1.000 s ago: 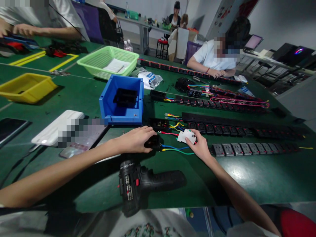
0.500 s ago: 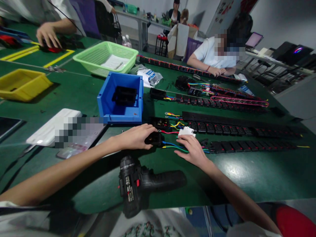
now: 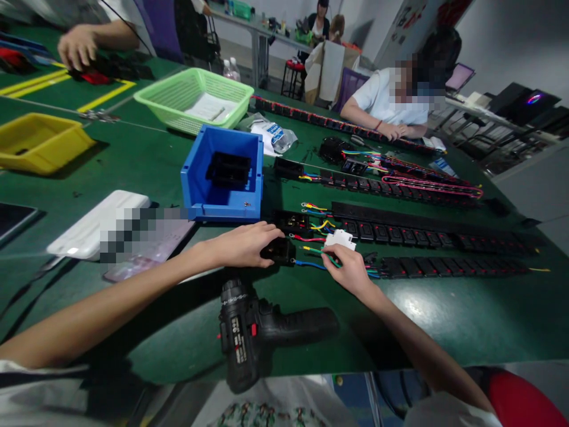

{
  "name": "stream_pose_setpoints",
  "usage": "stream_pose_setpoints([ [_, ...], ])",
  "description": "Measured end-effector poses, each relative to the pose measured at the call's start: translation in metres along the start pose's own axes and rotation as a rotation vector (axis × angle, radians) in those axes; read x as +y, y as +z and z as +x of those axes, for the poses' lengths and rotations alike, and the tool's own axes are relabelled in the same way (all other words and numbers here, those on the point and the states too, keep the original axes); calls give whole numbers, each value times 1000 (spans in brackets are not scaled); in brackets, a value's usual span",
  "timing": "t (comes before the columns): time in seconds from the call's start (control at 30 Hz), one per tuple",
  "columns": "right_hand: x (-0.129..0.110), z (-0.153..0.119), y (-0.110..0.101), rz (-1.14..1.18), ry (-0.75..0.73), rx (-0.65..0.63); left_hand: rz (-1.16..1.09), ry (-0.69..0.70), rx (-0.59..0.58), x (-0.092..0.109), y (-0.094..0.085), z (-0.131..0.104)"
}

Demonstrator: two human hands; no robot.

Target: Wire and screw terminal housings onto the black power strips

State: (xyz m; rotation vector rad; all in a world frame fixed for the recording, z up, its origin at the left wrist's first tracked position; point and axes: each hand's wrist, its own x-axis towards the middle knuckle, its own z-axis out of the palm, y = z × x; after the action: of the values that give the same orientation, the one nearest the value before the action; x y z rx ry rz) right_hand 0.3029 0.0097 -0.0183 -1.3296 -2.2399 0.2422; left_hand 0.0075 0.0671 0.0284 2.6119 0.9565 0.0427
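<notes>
My left hand [image 3: 249,246] is closed around a small black housing [image 3: 281,250], thumb and fingers on its left end. To its right, my right hand [image 3: 347,267] pinches a green wire [image 3: 316,251] whose ringed end points toward the housing. A blue wire [image 3: 311,264] lies just below, and a red wire [image 3: 306,238] above. A white block [image 3: 340,239] sits directly beyond my right fingers. The wires run to a black strip of sockets [image 3: 444,269]. A black drill [image 3: 240,338] lies on its side nearer my body.
Blue bin [image 3: 191,178] with black parts stands behind my left hand; green basket [image 3: 151,105] and yellow bin [image 3: 44,148] are farther back. A phone [image 3: 151,249] and white power bank [image 3: 84,234] lie left. Other strips [image 3: 400,233] lie beyond. Two co-workers' hands show across the table.
My right fingers have closed on the green wire and lifted it away from the blue one, its end now higher. My left hand stays on the housing. The view has shifted slightly.
</notes>
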Motion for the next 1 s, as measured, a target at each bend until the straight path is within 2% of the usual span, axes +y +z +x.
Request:
stream_pose_setpoints([
  [0.1, 0, 8, 2, -71, 62, -7, 0, 13, 1, 0, 1, -1],
  [0.23, -8, 10, 1, -148, -51, -40, -7, 29, 4, -1, 3, -2],
  [0.37, -22, 7, 0, -124, -110, -65, -36, 49, 0, 2, 5, -2],
  [0.6, -28, 1, 13, -97, -217, -168, -70, 67, -7, 12, 6, -3],
  [1.0, -32, -4, 19, 26, -201, -71, -94, 58, -70, 22, 6, -8],
])
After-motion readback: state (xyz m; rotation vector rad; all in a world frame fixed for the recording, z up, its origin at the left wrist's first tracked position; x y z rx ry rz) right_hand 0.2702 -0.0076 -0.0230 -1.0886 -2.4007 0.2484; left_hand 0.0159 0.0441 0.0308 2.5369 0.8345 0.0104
